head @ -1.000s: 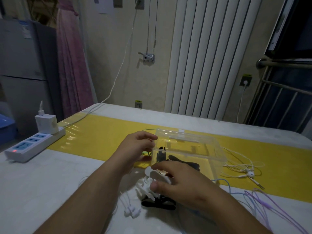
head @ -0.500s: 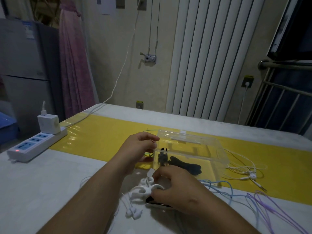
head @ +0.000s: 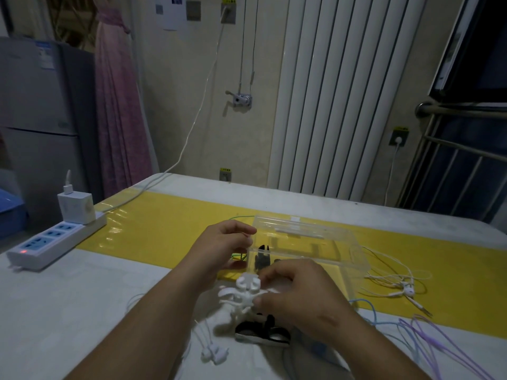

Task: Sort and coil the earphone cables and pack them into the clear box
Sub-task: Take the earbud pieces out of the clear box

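The clear box (head: pixel 354 259) stands open on the yellow strip, with a black earphone bundle (head: pixel 262 256) inside at its left end. My left hand (head: pixel 219 248) grips the box's near-left corner, index finger over the rim and thumb below. My right hand (head: pixel 299 294) pinches a coiled white earphone bundle (head: pixel 241 293) just in front of the box, lifted off the table. Beneath it a black coiled bundle (head: pixel 263 331) lies on the table. A pair of white earbuds (head: pixel 215 353) lies near my left forearm.
Loose white earphones (head: pixel 406 289) lie right of the box. Blue cable (head: pixel 370 305) and purple cable (head: pixel 430 344) trail at the lower right. A green-yellow cable (head: pixel 238 256) shows by my left hand. A power strip (head: pixel 55 242) with a charger (head: pixel 75 207) sits at the left edge.
My right hand has lifted the white bundle off the table and up towards the box, uncovering the black bundle below. My left hand has stayed at the box corner.
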A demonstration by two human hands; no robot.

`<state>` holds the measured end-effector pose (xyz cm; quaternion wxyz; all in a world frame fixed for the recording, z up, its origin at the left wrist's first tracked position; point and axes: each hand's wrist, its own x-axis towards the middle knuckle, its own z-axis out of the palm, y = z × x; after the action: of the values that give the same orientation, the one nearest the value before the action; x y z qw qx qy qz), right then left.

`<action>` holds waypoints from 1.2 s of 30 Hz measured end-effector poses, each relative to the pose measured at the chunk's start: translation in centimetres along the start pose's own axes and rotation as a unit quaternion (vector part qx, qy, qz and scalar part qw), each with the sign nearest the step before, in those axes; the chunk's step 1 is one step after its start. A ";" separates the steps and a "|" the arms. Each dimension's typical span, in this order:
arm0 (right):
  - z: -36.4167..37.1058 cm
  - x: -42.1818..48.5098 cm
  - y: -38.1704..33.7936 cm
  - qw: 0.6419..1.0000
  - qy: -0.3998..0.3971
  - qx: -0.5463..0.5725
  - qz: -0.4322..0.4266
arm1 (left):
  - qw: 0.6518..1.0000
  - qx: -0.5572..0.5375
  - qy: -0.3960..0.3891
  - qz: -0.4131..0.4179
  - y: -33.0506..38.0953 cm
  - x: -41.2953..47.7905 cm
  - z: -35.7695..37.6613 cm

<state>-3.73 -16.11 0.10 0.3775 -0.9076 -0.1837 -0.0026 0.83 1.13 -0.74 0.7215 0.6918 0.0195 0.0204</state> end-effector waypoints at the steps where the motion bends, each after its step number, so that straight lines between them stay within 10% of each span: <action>1: -0.3 0.0 0.0 1.000 0.012 0.013 -0.002 | 1.000 -0.001 -0.001 0.000 0.0 0.0 0.0; 11: -2.7 0.1 0.1 0.981 0.107 0.162 -0.009 | 1.000 -0.016 0.000 -0.005 0.0 0.0 0.1; 20: -4.9 1.1 2.1 0.918 0.364 0.147 -0.045 | 1.000 -0.015 -0.004 -0.008 0.1 0.1 0.0; 32: -4.2 2.7 2.4 0.916 0.397 -0.027 -0.043 | 1.000 -0.017 0.003 -0.005 0.1 0.1 0.2; 36: -3.6 3.1 2.8 0.962 0.262 -0.074 -0.004 | 1.000 -0.017 0.003 -0.007 0.1 0.1 0.3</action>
<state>0.55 -19.39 1.18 0.3437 -0.9000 -0.0818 -0.2554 0.91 0.88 -0.67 0.7330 0.6795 0.0261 0.0179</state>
